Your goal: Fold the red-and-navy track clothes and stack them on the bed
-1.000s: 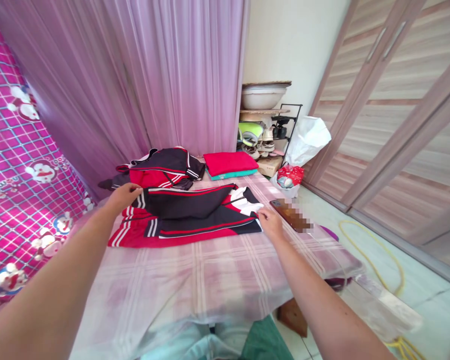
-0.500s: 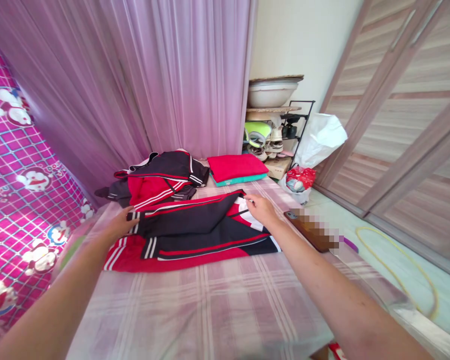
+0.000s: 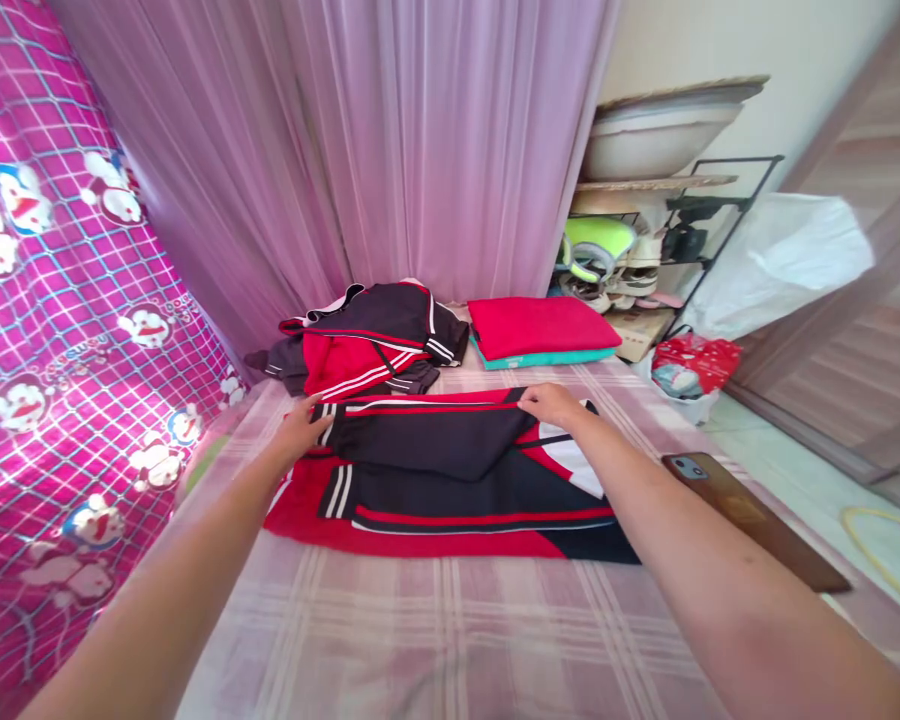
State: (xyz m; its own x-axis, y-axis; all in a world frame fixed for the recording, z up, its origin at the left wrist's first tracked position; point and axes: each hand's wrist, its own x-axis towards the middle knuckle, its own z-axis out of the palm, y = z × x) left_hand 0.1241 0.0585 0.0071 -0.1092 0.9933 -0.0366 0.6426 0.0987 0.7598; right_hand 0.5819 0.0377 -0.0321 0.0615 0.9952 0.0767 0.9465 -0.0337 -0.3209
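A red, black and white track jacket (image 3: 457, 545) lies on the bed with its black sleeves laid lengthwise across the body. At the far sleeve's striped cuff is my left hand (image 3: 300, 428), its fingers closed on the fabric. My right hand (image 3: 555, 403) pinches the same sleeve (image 3: 427, 440) farther right, near the shoulder end. Between my hands the upper sleeve edge runs fairly straight. The nearer sleeve (image 3: 457, 505) rests flat below it, its white-striped cuff to the left. My right forearm hides part of the jacket's right end.
Behind lie a heap of dark and red clothes (image 3: 375, 330) and a folded red garment (image 3: 540, 325) on a teal one (image 3: 562, 357). A phone (image 3: 750, 520) lies at the right. A shoe rack (image 3: 709, 262) and plastic bags stand beyond the plaid bed (image 3: 435, 630).
My right hand has shifted the sleeve's shoulder end so its far edge lies straighter. My left hand stays at the cuff. The view has turned and moved closer.
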